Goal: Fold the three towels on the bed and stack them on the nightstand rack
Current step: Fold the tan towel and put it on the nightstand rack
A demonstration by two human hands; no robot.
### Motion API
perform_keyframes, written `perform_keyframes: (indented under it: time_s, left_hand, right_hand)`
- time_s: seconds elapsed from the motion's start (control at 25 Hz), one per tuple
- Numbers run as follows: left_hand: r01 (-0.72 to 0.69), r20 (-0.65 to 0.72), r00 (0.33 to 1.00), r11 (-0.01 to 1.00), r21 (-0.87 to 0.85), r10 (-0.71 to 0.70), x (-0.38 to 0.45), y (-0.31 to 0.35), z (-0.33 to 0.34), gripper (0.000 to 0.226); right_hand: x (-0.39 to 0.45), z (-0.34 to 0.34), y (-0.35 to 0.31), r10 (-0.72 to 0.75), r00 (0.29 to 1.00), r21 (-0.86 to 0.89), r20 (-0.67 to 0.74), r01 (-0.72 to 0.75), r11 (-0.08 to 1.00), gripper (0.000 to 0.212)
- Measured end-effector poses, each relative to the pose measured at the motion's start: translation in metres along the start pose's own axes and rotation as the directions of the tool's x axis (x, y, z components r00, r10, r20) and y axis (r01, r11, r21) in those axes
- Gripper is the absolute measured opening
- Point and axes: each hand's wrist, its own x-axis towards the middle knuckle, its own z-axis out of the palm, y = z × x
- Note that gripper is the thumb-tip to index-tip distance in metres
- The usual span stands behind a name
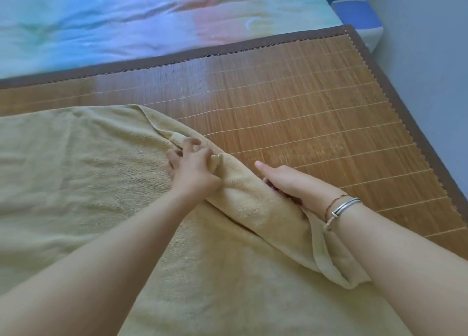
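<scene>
A large pale yellow towel (83,173) lies spread over the bamboo mat (304,102) on the bed, covering the left and lower part of the view. Its right edge is turned up into a raised fold running diagonally. My left hand (192,168) grips that fold near its upper end, fingers curled into the cloth. Lower along the same fold, my right hand (286,181) holds the towel's edge, its fingers tucked under the cloth and its thumb pointing out flat. Only this one towel is in view.
A pastel blue, pink and green quilt (126,19) lies across the far side of the bed. The mat's brown border (395,92) marks the bed's right edge. A blue and white box-like object (359,14) stands by the grey wall at top right.
</scene>
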Motion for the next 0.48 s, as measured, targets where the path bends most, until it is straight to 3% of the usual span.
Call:
perform_keyframes:
  time_s: [0.04,0.08,0.2,0.32,0.4,0.44,0.48]
  left_hand:
    - [-0.013,-0.017,1.000,1.000,0.006,0.013,0.003,0.002,-0.002,0.011]
    - [-0.031,-0.021,0.999,1.000,0.005,0.031,0.007,0.003,-0.003,0.021]
    - [-0.126,0.041,0.992,0.985,0.117,0.122,0.021,0.004,-0.006,0.026]
    - [-0.181,0.142,0.975,0.981,0.072,0.169,0.030,0.003,-0.017,0.017]
    - [-0.131,0.154,0.980,0.991,0.013,0.128,0.034,0.009,-0.027,0.014]
    - [-0.113,0.129,0.985,0.993,0.017,0.110,0.038,0.014,-0.031,0.015]
    - [-0.092,0.068,0.993,0.996,-0.010,0.093,0.046,0.023,-0.036,0.017]
  right_hand:
    - [-0.003,-0.003,0.002,0.051,0.998,0.017,0.045,-0.051,0.999,0.065]
    - [-0.005,-0.006,0.004,0.085,0.992,-0.062,0.093,-0.079,0.995,0.063]
    - [-0.013,-0.014,0.006,0.167,0.949,-0.459,0.266,-0.028,0.888,0.046]
    - [-0.015,-0.021,0.003,0.152,0.921,-0.476,0.358,0.040,0.879,0.030]
    - [-0.009,-0.031,0.003,-0.007,0.986,-0.414,0.165,0.076,0.907,0.025]
    - [-0.002,-0.040,0.005,-0.097,0.994,-0.385,-0.057,0.068,0.920,0.024]
    - [0.008,-0.055,0.007,-0.162,0.939,-0.332,-0.303,0.055,0.942,0.023]
